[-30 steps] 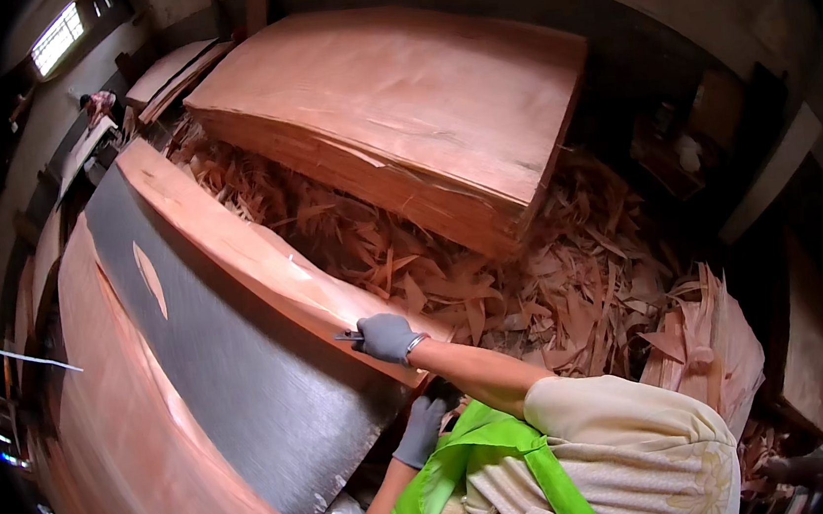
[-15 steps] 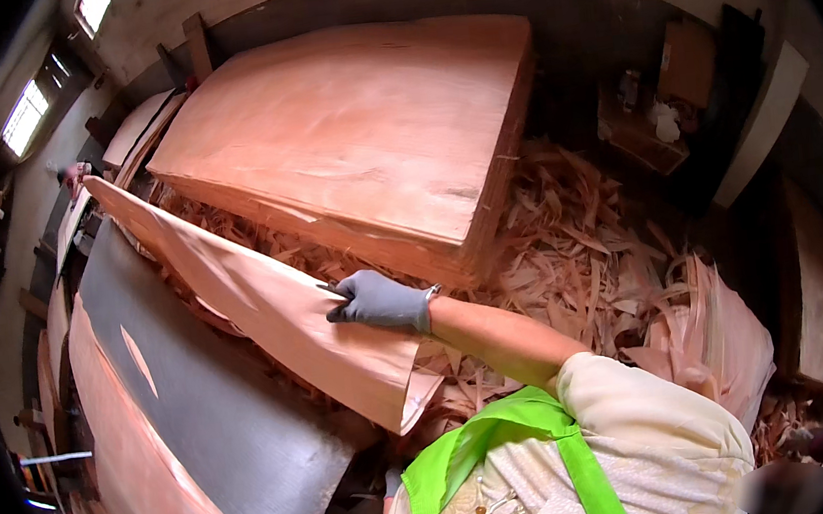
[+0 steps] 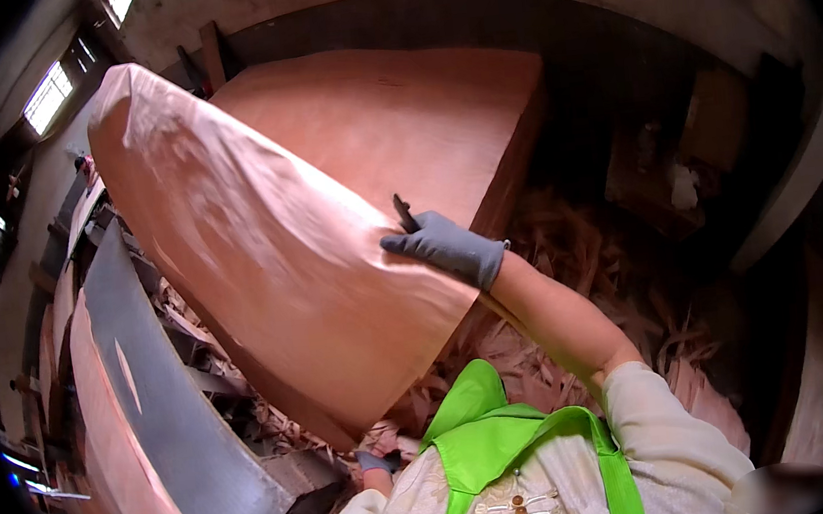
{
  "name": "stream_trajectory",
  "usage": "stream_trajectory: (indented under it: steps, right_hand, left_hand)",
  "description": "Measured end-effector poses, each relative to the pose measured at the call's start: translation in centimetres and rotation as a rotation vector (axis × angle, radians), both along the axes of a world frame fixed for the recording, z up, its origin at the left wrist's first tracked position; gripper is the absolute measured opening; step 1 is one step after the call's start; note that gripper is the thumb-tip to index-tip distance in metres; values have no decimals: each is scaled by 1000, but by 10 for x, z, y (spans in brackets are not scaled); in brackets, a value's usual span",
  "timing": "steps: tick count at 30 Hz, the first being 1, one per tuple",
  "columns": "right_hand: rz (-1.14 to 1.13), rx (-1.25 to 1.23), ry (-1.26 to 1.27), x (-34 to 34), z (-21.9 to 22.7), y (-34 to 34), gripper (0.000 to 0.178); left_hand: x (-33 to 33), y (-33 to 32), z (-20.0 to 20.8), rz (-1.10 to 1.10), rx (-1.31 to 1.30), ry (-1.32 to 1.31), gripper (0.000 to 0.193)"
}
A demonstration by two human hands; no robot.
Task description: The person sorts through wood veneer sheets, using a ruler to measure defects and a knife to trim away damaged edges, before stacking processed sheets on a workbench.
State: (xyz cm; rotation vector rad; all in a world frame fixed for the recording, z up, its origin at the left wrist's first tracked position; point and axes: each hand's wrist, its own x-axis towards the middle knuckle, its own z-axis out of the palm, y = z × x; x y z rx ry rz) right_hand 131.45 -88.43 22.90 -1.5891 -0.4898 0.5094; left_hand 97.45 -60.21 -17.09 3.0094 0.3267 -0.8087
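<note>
A large, thin sheet of reddish wood veneer (image 3: 263, 261) stands raised and bowed in front of me. My right hand (image 3: 450, 249), in a grey glove, is closed on its upper edge near the right end. A short dark tool (image 3: 405, 214) sticks up from the same hand; its kind is unclear. Low down, my left hand (image 3: 379, 460), also gloved, is close to the sheet's bottom corner, its fingers mostly hidden. Behind the raised sheet lies a thick stack of veneer (image 3: 417, 108), partly covered by it.
A grey metal-like sheet (image 3: 161, 380) slopes down at left, beside more veneer (image 3: 116, 424). Torn veneer scraps (image 3: 581, 270) cover the floor around the stack. A wooden box (image 3: 651, 174) stands at far right. Part of another person (image 3: 86, 169) shows at the far left.
My right hand has moved up and right, raising the veneer sheet so its broad face shows and it covers part of the stack. My left glove now shows more fully below.
</note>
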Motion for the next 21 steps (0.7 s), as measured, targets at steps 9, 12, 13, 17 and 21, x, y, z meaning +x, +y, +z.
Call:
stream_trajectory:
  steps: [9, 12, 13, 17, 21]
  right_hand:
    - [-82, 92, 114, 175, 11, -70, 49]
    - [-180, 33, 80, 242, 4, -107, 38]
    - [-172, 1, 103, 260, 10, -106, 34]
    - [-139, -94, 15, 320, -2, -106, 26]
    - [-104, -53, -16, 392, -29, -132, 23]
  left_hand:
    - [140, 5, -74, 1864, -2421, -1598, 60]
    - [238, -44, -14, 2258, -1855, -1707, 56]
    - [232, -30, -26, 1987, -1900, -1737, 54]
    - [255, 9, -7, 1379, -2008, -1864, 62]
    - [285, 18, 38, 1523, -1854, -1841, 53]
